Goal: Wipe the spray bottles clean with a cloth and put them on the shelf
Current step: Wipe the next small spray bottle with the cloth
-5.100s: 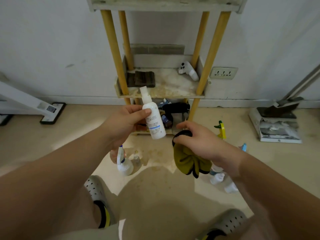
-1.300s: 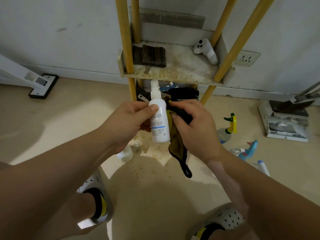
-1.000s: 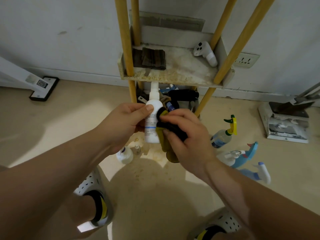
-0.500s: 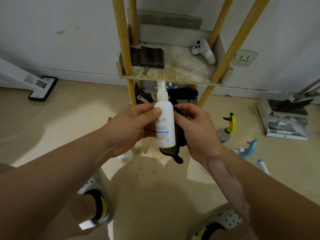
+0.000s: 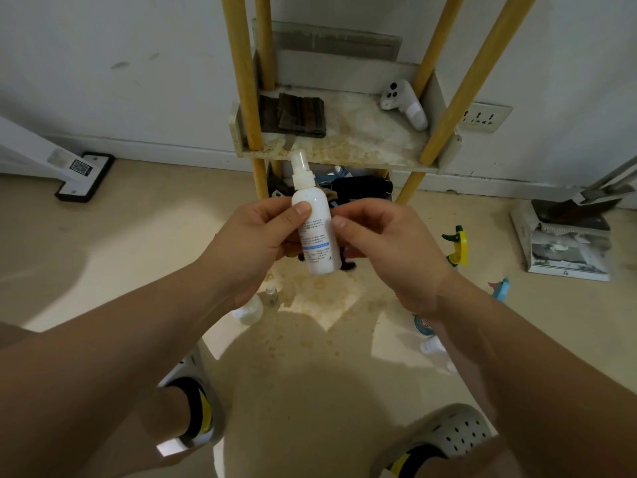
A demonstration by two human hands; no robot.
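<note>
Bottle point(image 5: 316, 232) upright at frame centre, pinched by left hand point(image 5: 255, 239). Cloth point(image 5: 346, 262) now mostly tucked behind it in right hand point(image 5: 382, 243), curled around the cloth. Wiping apparently finished; shelf point(image 5: 362, 146) at twelve o'clock next.

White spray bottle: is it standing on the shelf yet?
No, the white spray bottle is held by the left hand in front of the shelf.

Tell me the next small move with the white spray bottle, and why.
Probably lift the white spray bottle up and forward onto the shelf. The left hand grips it upright just below the shelf's front edge, the right hand holds the cloth behind it, and bare shelf surface shows between the dark folded cloth and the white controller.
</note>
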